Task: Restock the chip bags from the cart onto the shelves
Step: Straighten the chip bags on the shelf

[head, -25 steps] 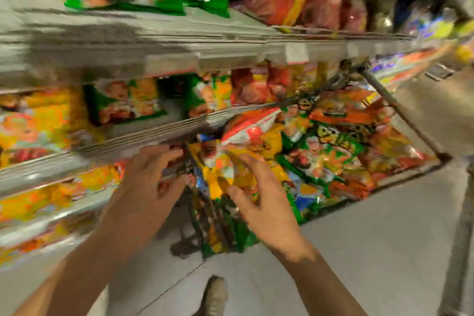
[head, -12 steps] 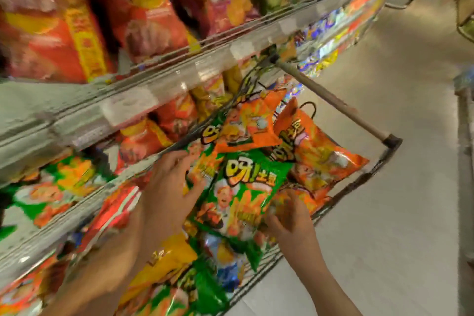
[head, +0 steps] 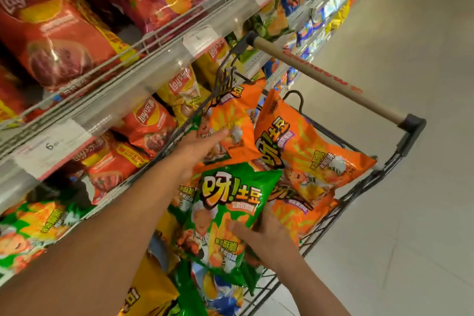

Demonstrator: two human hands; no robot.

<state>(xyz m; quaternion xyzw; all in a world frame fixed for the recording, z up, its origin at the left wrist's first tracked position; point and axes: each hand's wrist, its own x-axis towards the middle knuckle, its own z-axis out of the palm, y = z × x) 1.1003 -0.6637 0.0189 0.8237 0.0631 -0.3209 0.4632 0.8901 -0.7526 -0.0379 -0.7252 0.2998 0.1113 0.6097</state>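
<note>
A wire cart [head: 364,187] stands beside the shelves, piled with chip bags. My left hand [head: 200,148] reaches into it and grips the lower edge of an orange chip bag [head: 230,115] leaning against the cart's shelf side. My right hand [head: 264,236] holds the right edge of a green chip bag [head: 225,213] lying on top of the pile, thumb on its front. Another orange bag [head: 302,151] rests against the cart's far rim. Yellow and blue bags lie lower in the cart, partly hidden.
Shelves [head: 143,69] on the left carry red and yellow Lay's bags [head: 53,33] and green bags at the lower left, with white price tags [head: 48,147] on the rails. The cart's tan handle bar [head: 325,79] crosses above the bags. Pale floor [head: 410,213] stretches to the right.
My left hand has moved up from the green bags to the orange bag by the shelf. My right hand has slid onto the green bag's edge. The view has shifted closer to the cart.
</note>
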